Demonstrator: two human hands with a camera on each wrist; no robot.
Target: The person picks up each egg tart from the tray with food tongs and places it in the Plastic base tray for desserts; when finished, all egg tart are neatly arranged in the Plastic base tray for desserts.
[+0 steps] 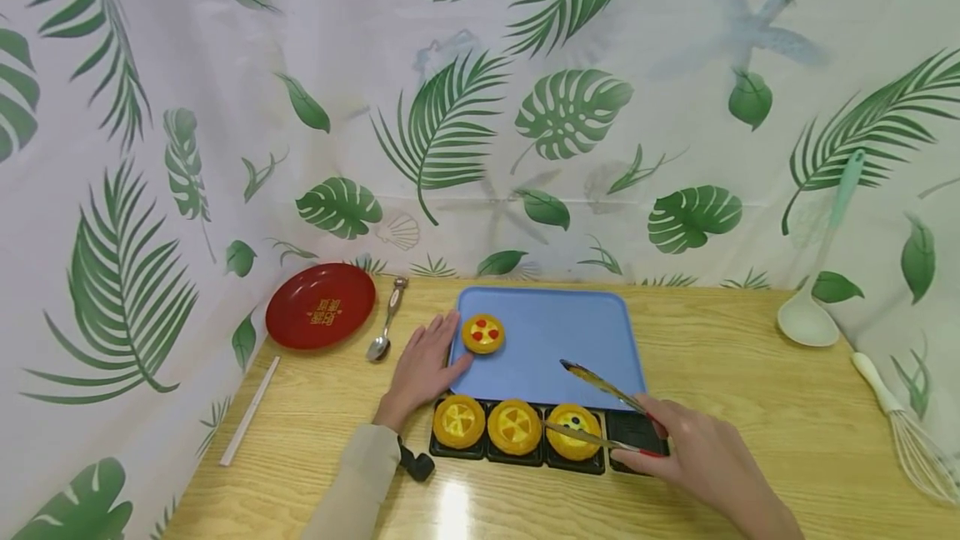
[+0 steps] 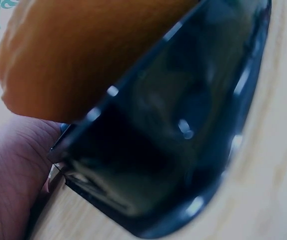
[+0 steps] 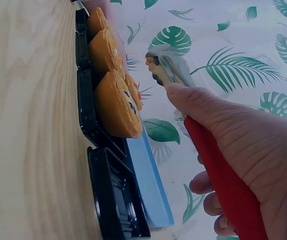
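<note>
My right hand (image 1: 701, 452) grips a pair of tongs (image 3: 208, 160) with red handles. The tongs' metal arms are spread, one over the blue tray (image 1: 555, 340) and the other overlapping an egg tart (image 1: 567, 450) with dark blue dots. That tart sits in a black plastic holder, third in a row. Two more egg tarts (image 1: 459, 422) with yellow wedge toppings fill the holders on its left. At the right end, a black holder (image 3: 118, 195) shows its bare base. My left hand (image 1: 427, 361) lies with straight fingers along the tray's left edge, beside a tart (image 1: 483, 333) with red pieces.
On the left are a red plate (image 1: 288, 307), a metal spoon (image 1: 388, 319) and a white stick (image 1: 251, 411). A pale green-handled ladle (image 1: 813, 307) leans on the leaf-patterned curtain at right, with a whisk (image 1: 903, 427) nearer. The wooden table (image 1: 720, 357) ends at the curtain.
</note>
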